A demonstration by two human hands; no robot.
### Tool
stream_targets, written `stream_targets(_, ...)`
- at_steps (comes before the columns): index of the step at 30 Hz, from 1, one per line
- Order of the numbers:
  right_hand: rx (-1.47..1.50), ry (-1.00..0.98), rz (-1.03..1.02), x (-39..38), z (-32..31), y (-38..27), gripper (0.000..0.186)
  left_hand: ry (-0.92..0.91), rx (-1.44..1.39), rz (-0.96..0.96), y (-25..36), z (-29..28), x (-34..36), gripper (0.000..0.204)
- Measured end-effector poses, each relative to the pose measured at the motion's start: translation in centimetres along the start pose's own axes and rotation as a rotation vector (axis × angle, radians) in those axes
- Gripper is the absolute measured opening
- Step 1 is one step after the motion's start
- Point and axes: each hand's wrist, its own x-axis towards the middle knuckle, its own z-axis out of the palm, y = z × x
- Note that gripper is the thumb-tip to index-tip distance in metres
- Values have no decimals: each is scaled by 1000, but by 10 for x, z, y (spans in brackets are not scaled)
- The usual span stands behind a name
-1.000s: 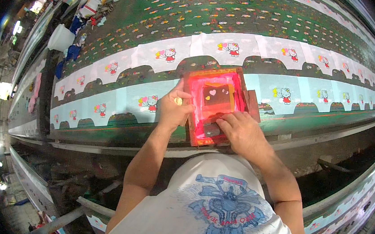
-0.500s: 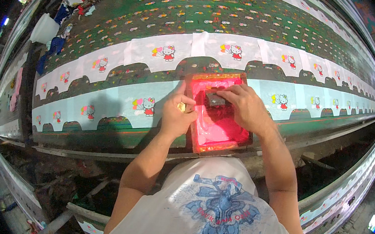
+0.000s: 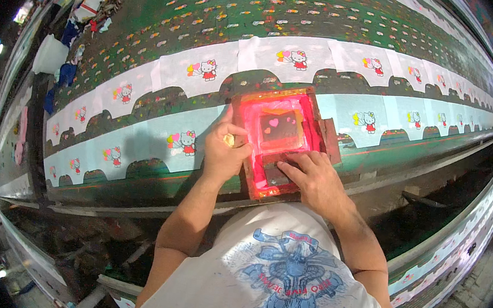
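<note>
Right hand [image 3: 318, 182] moved toward near edge of red frame [image 3: 272, 191].

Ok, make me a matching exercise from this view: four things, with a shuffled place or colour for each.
1 Frame
2 Left hand
3 Right hand
4 Shirt

A White with a blue print
B At the frame's left side
C Bright pinkish red inside
D Over the frame's near part

Pairs: 1-C, 2-B, 3-D, 4-A

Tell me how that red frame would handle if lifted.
The red frame is probably stiff, given its straight sides. It may be slippery around the glossy pink coating inside. Broad and flat, it seems unlikely to roll.
</note>
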Motion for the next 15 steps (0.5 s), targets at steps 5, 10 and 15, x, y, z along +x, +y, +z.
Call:
stream_targets(5,196,137,-31,-23,2,19,59,20,-135,-71,19,6,1,21)
stream_targets(10,255,345,-40,-57,-9,40,53,-42,47,24,55,31,-3,21)
stream_targets(15,293,412,0,-100,-27,87,52,-5,-139,157,42,108,-1,21)
